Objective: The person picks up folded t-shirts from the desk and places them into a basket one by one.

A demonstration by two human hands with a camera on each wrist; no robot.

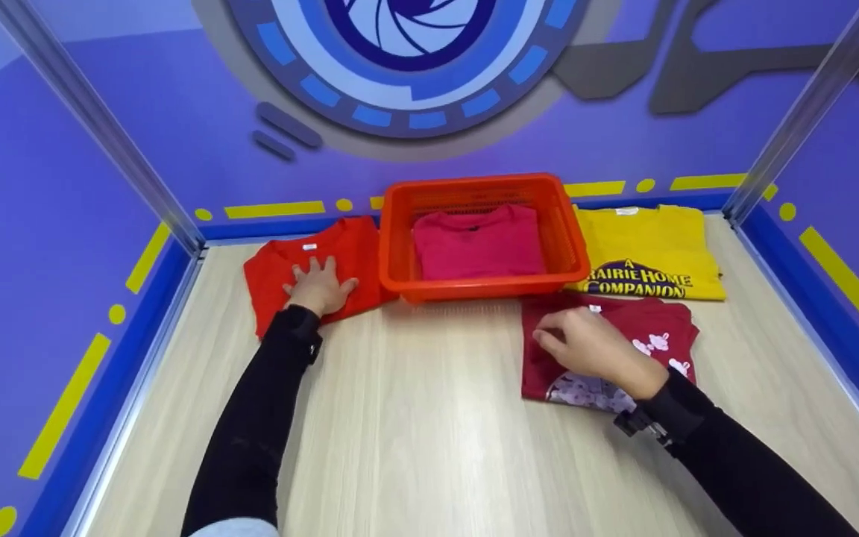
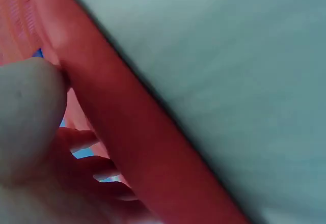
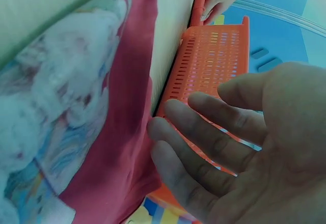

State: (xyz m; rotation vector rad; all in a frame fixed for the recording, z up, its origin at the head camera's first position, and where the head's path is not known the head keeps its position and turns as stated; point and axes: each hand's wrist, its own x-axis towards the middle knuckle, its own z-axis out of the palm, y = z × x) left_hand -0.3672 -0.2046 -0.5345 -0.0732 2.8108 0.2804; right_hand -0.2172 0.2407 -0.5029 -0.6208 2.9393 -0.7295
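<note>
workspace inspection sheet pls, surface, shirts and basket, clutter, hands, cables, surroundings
surface: pale wood-grain table, bare in the middle.
job's things: folded red shirt left of the orange basket; pink shirt folded inside the basket; folded maroon shirt in front right.
clutter: folded yellow shirt right of the basket.
grippers: left hand flat on the red shirt; right hand over the maroon shirt's left edge, fingers straight, no clear pinch.
cables: nothing seen.
surroundings: purple walls with yellow dashes, metal corner posts.

Folded yellow T-shirt (image 1: pixel 646 250) at the far right of the tabletop, purple print reading "A PRAIRIE HOME COMPANION", first letter partly hidden, no other legible text
</note>
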